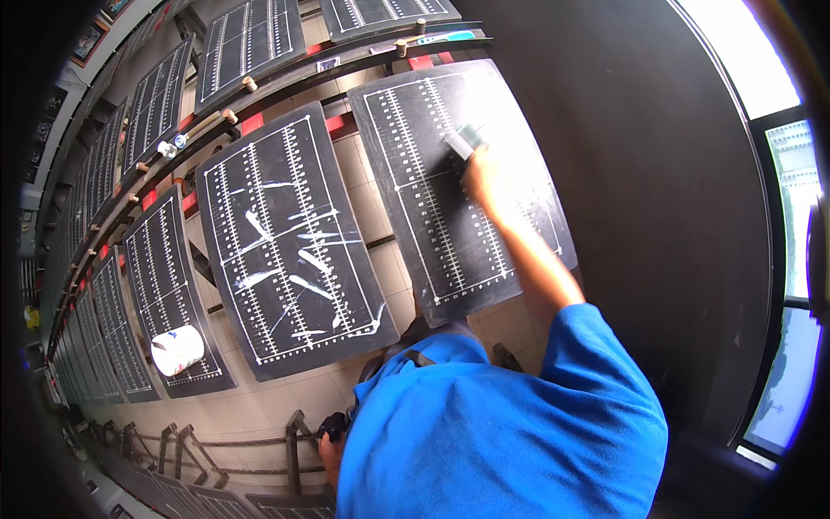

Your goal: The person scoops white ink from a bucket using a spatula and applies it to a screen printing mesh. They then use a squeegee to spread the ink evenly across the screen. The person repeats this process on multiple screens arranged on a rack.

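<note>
At the right, my right hand (478, 169) grips a flat, pale rectangular tool (467, 141), blurred by motion and too smeared to identify. It is over the upper part of a dark board (415, 208) with white borders and ruled scales, where bright glare covers the right side. My left hand (329, 450) is low by my side, closed at a small black object (332, 426) whose kind I cannot make out; my shirt hides part of that hand. Just left of the first board is a second dark board (281, 199) with several white smears (316, 261).
More ruled boards (156, 268) run left and away. A white bucket (178, 350) stands on one. Behind the near row runs a dark rail with wooden pegs (229, 116), holding a blue brush-like item (445, 37). Black wall (648, 173) and windows (791, 173) lie right; metal frames (294, 450) stand lower left.
</note>
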A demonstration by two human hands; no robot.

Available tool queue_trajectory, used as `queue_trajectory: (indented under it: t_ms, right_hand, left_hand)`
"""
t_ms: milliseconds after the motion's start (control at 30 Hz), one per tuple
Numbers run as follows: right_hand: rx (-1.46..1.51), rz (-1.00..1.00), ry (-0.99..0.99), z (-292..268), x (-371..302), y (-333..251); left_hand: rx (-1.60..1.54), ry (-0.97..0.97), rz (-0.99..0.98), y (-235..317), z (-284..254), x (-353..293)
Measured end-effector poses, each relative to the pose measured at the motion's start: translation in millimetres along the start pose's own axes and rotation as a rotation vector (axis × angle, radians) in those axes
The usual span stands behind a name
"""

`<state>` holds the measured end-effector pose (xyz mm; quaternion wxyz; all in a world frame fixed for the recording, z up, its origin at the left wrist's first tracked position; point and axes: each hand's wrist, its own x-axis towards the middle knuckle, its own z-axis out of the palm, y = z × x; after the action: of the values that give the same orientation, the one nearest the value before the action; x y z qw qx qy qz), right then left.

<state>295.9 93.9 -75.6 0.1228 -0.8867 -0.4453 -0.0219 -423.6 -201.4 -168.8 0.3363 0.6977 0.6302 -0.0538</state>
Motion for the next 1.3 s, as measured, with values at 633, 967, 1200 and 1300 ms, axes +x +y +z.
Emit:
queue_trajectory:
  t_ms: [633,967,1200,1300]
  right_hand:
    - [0.045,0.064,0.089,-17.5,195.5,-6.5]
    - [0.075,-0.361,0.048,50.1,149.4,-164.1]
    - [0.122,-0.436,-0.014,15.2,32.8,-100.1]
    - [0.386,-0.455,0.073,14.2,-47.0,-82.6]
  left_hand:
    - [-1.34,0.352,-0.718,35.8,55.1,-72.7]
    - [-1.629,0.49,-0.873,57.8,81.9,-93.7]
    - [-0.882,0.354,-0.469,30.9,29.4,-44.1]
    - [-1.034,0.31,-0.388,-8.4,10.6,-14.4]
